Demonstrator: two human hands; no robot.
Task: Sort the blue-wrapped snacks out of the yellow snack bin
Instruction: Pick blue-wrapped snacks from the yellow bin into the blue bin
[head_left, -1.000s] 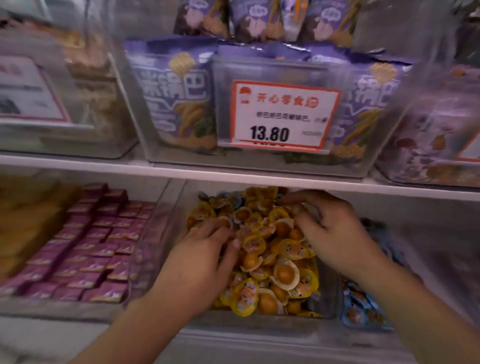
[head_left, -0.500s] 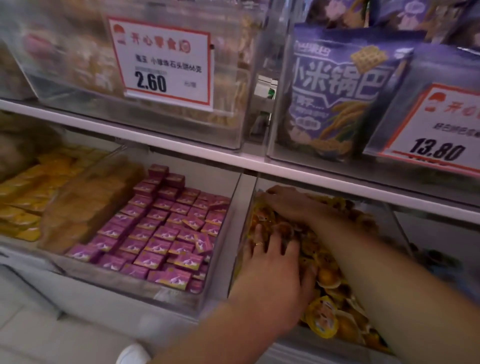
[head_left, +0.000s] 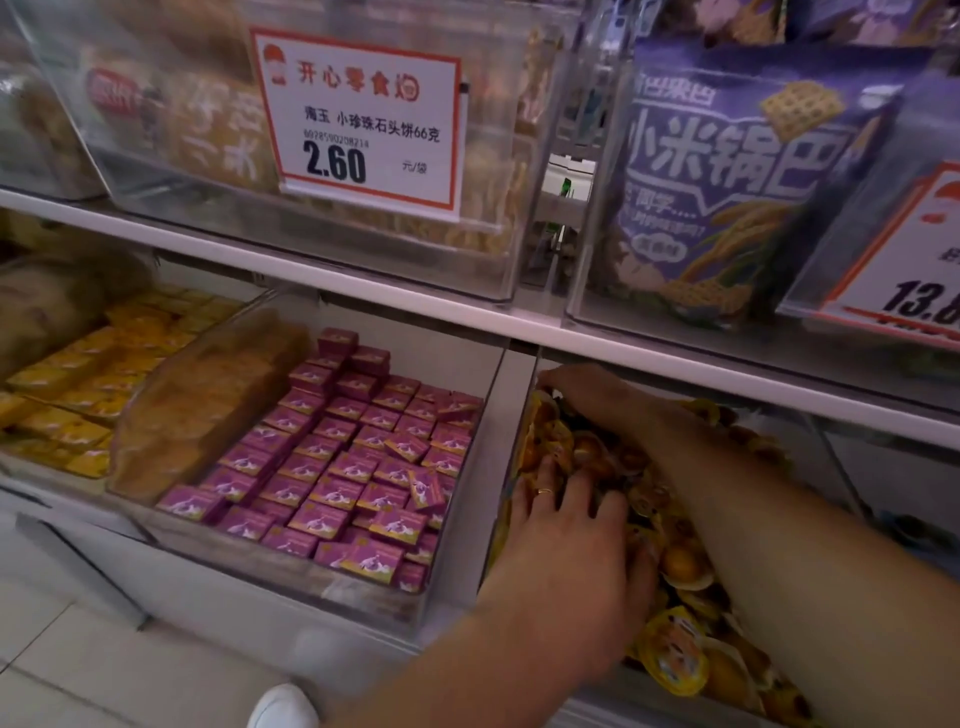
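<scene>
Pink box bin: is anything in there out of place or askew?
Mostly neat rows, but a few pink boxes near the bin's right wall are tipped on edge and skewed. No spill or damage is visible.

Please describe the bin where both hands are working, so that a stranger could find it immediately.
Find the white shelf board and look below it. To the right of the bin of pink-purple boxes stands the clear yellow snack bin, heaped with round yellow-wrapped snacks. Only this bin holds loose round pieces, with the left hand and right hand in it.
</scene>
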